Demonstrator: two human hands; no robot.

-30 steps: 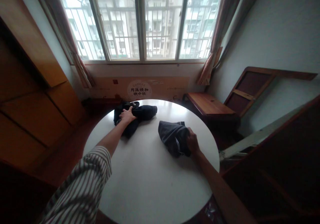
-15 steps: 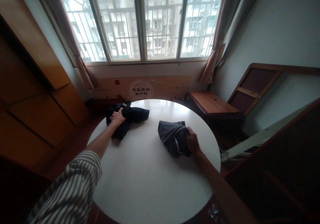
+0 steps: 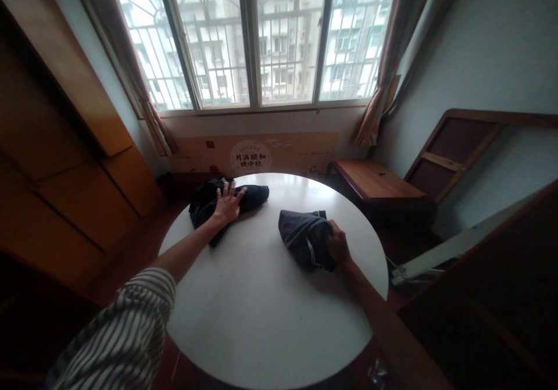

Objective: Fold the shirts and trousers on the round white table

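My left hand lies with fingers spread on a crumpled black garment at the far left of the round white table. One sleeve or leg of that garment points right along the tabletop. At the right side, my right hand is closed on the edge of a bunched dark grey garment with thin white piping. The grey cloth rests on the table; its exact kind cannot be made out. My right fingertips are partly hidden behind the fabric.
Beyond the table stand a long printed box under the window and a low wooden bench. Wooden cabinets line the left. A leaning wooden frame and a pale metal leg are at right.
My left hand has shifted right over the black garment, and its fingers have opened from a grasp to a flat spread. My right hand still holds the grey garment in place.
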